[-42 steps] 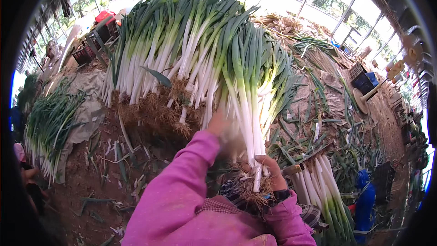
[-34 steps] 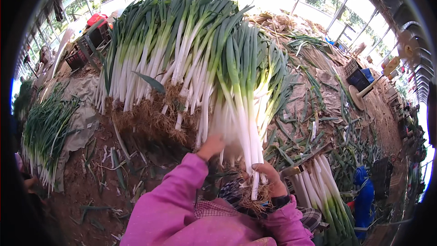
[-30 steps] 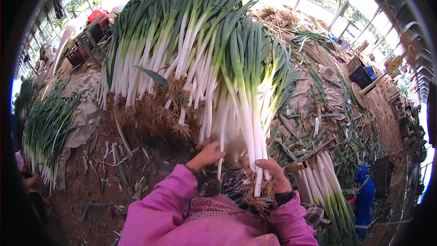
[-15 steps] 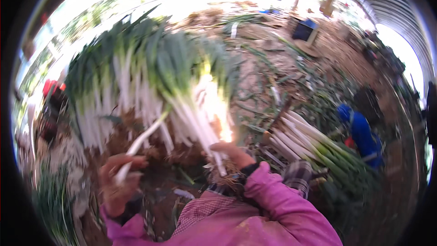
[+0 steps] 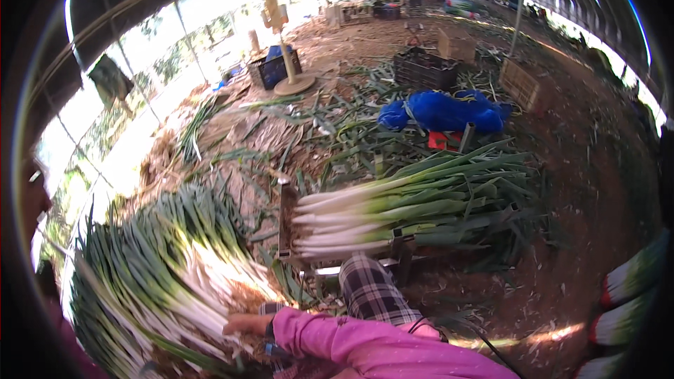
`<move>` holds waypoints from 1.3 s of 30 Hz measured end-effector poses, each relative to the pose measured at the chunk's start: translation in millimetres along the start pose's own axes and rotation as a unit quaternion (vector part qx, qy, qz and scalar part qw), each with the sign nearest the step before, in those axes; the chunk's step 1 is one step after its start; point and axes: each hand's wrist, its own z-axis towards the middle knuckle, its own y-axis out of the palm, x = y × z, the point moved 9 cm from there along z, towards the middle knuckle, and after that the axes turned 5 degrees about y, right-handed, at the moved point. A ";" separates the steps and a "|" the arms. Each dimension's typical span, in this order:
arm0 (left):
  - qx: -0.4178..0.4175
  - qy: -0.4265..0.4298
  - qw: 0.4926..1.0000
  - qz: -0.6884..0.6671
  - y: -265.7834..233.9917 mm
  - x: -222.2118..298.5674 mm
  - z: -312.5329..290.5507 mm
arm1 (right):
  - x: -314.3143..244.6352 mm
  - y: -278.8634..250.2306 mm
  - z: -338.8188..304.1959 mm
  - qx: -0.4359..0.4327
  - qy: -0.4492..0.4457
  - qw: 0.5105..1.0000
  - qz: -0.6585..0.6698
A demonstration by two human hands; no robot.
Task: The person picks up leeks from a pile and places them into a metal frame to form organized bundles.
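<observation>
Round swung the view, putting the racked bunch (image 5: 351, 214) front and centre, while the right hand (image 5: 247, 324) clasped white leek stems (image 5: 203, 314) at the lower-left heap (image 5: 144, 260), the left hand out of sight.

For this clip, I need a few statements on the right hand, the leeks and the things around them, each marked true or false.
1. The right hand is at the pale lower ends of the heaped leeks. True.
2. The leeks in the low frame point their green leaves toward the picture's left. False: the framed leeks have their white ends left and their leaves right.
3. A blue bundle lies beyond the framed leeks. True.
4. The sleeve on the right arm is green. False: the sleeve is pink.
5. A round-based stand is next to a dark crate. True.
</observation>
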 end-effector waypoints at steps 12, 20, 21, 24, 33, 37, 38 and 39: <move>-0.080 0.563 0.689 -0.448 184.2 556.4 98.0 | -70.2 -43.2 8.8 -0.038 -0.009 0.999 0.008; -0.124 0.457 0.828 -0.301 300.0 334.9 -39.6 | -35.7 -56.9 -22.9 -0.027 0.011 1.000 0.003; -0.139 0.381 0.857 -0.319 306.6 290.7 -48.0 | -35.6 -55.9 -22.8 -0.030 0.008 0.999 0.009; -0.085 0.157 0.929 -0.323 343.0 113.7 -86.0 | -34.9 -50.2 -17.3 -0.038 -0.027 0.999 0.015; 0.075 -0.354 0.925 -0.111 352.9 -259.3 -313.7 | -65.7 -50.7 -26.2 -0.023 0.208 0.962 0.176; 0.095 -0.379 0.912 -0.126 415.6 -350.9 -376.0 | -40.1 -23.1 -4.5 -0.038 0.440 0.857 0.266; 0.079 -0.409 0.902 -0.119 434.4 -353.5 -386.6 | -27.2 -13.1 -6.2 -0.051 0.465 0.847 0.252; 0.059 -0.431 0.894 -0.106 449.9 -350.3 -389.1 | -15.4 -7.6 -11.7 -0.060 0.485 0.838 0.244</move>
